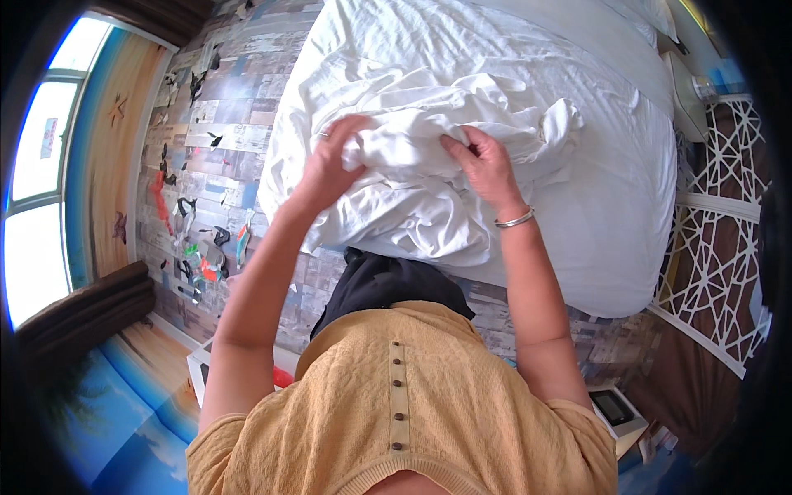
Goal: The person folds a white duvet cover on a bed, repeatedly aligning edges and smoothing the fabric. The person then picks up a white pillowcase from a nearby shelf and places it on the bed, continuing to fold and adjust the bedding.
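A rumpled white bed cover [421, 148] lies heaped in loose folds over the near part of the bed. My right hand [487, 165], with a silver bangle at the wrist, pinches a fold of it between thumb and fingers. At the left side of the same heap is my left hand [332, 161], its thumb held away from the fingers and white cloth between them. Those fingertips are smeared by motion, so whether they grip the cloth cannot be made out.
The bed [610, 206] has a smooth white surface to the right of the heap. Scraps of coloured and black material [206, 256] litter the patterned floor at left. A white lattice screen [709, 264] stands at right, and a window [41, 181] is at far left.
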Action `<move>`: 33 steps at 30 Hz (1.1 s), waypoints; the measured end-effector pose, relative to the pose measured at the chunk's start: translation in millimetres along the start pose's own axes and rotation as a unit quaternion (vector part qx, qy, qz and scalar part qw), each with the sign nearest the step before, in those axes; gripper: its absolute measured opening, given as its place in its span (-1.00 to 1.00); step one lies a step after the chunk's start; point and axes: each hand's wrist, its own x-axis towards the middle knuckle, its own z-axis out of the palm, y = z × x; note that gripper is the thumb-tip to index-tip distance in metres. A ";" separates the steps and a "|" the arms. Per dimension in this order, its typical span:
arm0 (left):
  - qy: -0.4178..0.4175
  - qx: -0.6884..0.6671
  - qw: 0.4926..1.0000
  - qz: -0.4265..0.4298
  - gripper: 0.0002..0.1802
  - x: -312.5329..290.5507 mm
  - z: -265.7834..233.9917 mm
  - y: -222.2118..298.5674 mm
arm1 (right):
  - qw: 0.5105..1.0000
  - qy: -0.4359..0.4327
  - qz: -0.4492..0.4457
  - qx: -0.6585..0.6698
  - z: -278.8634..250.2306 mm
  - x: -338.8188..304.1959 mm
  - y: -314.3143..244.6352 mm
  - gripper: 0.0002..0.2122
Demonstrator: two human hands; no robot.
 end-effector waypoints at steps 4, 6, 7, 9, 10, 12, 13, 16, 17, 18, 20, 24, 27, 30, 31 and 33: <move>-0.061 -0.092 0.993 -0.031 -0.27 -12.6 26.2 32.2 | 0.997 -0.065 0.033 0.033 24.7 -1.5 -13.4 -0.77; -0.061 -0.135 0.986 -0.080 -0.35 -13.8 29.2 30.6 | 0.994 -0.072 0.048 0.061 27.8 1.2 -9.8 -0.73; -0.081 -0.170 0.974 -0.125 -0.40 -13.1 28.3 33.2 | 0.992 -0.072 0.046 0.090 25.1 2.6 1.2 -0.73; -0.116 -0.201 0.958 -0.166 -0.51 -10.4 19.3 45.5 | 0.985 -0.073 0.043 0.148 18.6 8.0 19.6 -0.73; -0.131 -0.215 0.949 -0.189 -0.56 -10.3 15.3 47.5 | 0.987 -0.057 0.065 0.133 18.9 7.3 13.9 -0.73; -0.107 -0.224 0.949 -0.195 -0.64 -18.7 16.4 33.8 | 0.988 -0.021 0.110 0.103 19.3 -0.2 -3.9 -0.73; -0.098 -0.230 0.948 -0.196 -0.68 -21.4 17.0 28.4 | 0.990 -0.018 0.078 0.115 19.7 -1.0 -3.6 -0.73; -0.032 -0.255 0.943 -0.209 -0.78 -20.9 14.2 19.9 | 0.992 -0.061 0.031 0.107 17.2 -4.0 -4.6 -0.76; -0.014 -0.257 0.942 -0.216 -0.80 -18.9 12.7 19.9 | 0.990 -0.110 0.047 0.074 11.9 -7.2 -9.2 -0.78; 0.038 -0.210 0.971 -0.110 -0.81 -14.5 13.9 17.1 | 0.984 -0.159 0.064 0.041 8.1 -8.4 -11.9 -0.79; 0.048 -0.149 0.982 -0.105 -0.79 -8.1 6.6 26.2 | 0.984 -0.068 -0.094 -0.138 7.0 -6.1 -4.3 -0.79; 0.047 -0.068 0.996 -0.035 -0.70 0.7 -2.1 37.9 | 0.923 0.164 -0.292 -0.189 3.1 5.7 -20.2 -0.85; -0.050 -0.116 0.990 -0.063 -0.73 -3.0 -5.9 41.2 | 0.938 0.210 -0.256 -0.103 -2.3 5.3 -31.7 -0.91; -0.263 -0.218 0.926 -0.162 -0.68 -18.4 -16.7 70.5 | 0.962 0.184 -0.180 -0.089 -9.6 4.6 -26.2 -0.88; -0.328 -0.223 0.907 -0.140 -0.64 -27.1 -15.2 69.2 | 0.963 0.186 -0.162 -0.112 -11.8 4.2 -21.8 -0.88; -0.424 -0.178 0.882 -0.104 -0.62 -38.2 -17.6 63.2 | 0.957 0.236 -0.151 -0.072 -24.8 7.7 -4.5 -0.89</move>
